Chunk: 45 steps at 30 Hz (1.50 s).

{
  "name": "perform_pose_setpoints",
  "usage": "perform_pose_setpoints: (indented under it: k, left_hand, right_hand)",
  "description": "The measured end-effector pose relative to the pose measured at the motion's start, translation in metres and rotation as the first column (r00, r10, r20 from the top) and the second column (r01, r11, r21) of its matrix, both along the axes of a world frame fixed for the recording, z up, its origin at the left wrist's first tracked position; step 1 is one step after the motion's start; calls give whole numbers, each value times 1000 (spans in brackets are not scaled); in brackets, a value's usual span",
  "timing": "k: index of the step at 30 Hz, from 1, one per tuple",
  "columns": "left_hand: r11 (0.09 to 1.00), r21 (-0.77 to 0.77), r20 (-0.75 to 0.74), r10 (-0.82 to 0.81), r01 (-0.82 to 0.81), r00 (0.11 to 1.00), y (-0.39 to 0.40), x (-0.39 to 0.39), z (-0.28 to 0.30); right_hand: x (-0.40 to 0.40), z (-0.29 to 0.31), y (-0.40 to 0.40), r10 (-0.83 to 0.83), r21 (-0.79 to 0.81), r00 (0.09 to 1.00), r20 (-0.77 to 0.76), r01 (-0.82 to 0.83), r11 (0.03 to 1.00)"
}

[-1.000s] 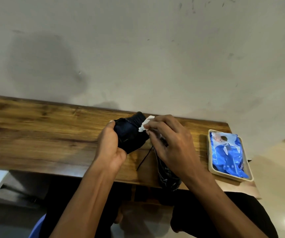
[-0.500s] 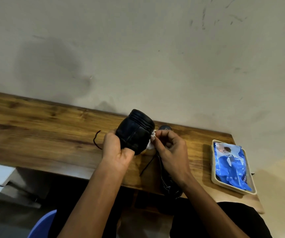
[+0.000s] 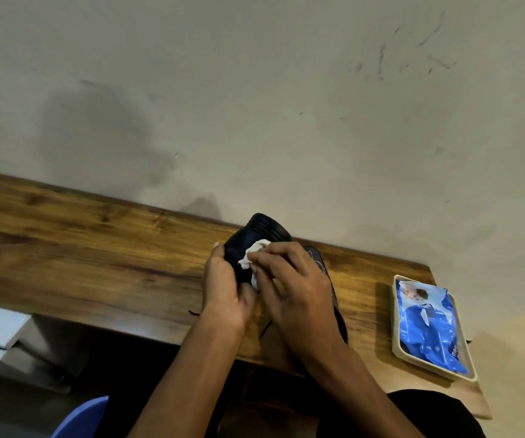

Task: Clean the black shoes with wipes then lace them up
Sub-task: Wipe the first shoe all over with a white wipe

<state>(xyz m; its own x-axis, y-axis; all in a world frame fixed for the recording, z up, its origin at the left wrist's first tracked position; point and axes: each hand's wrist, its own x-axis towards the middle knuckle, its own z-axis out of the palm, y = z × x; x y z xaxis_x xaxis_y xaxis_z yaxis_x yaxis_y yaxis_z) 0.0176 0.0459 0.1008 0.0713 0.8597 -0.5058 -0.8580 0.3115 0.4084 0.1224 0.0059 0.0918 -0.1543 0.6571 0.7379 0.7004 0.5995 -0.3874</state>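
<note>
Left hand (image 3: 224, 289) grips black shoe (image 3: 256, 238), ribbed sole up; right hand (image 3: 292, 289) fingers pinch crumpled wipe (image 3: 253, 256).

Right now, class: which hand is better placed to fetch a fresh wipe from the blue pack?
Right hand: nearer the blue pack; the left hand holds the shoe.

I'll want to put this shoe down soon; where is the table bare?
Bare wood runs left of the left hand to the table end. A narrower strip lies between the second shoe and the wipes tray. Around both hands it's crowded.
</note>
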Motion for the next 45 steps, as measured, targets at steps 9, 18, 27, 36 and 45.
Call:
perform_pose_setpoints:
  k: [9, 18, 27, 36, 45]
  left_hand:
    - [999, -34, 32, 18, -17, 999, 2, 3, 7]
    - [995, -59, 79, 88, -84, 993, 5, -1, 5]
    - [989, -40, 108, 147, -143, 983, 8, -9, 0]
    - [987, -46, 145, 159, -154, 977, 13, -12, -7]
    - [996, -37, 182, 89, -83, 979, 11, -8, -6]
  right_hand:
    - [21, -2, 5, -3, -5, 1000, 4, 3, 1000]
    - [9, -12, 6, 7, 13, 998, -69, -7, 1000]
    - [5, -46, 9, -125, -440, 858, -497, -125, 889]
    - [-1, -37, 12, -68, -370, 763, -643, -232, 900]
    - [-25, -82, 21, -504, -581, 318, -803, -607, 542]
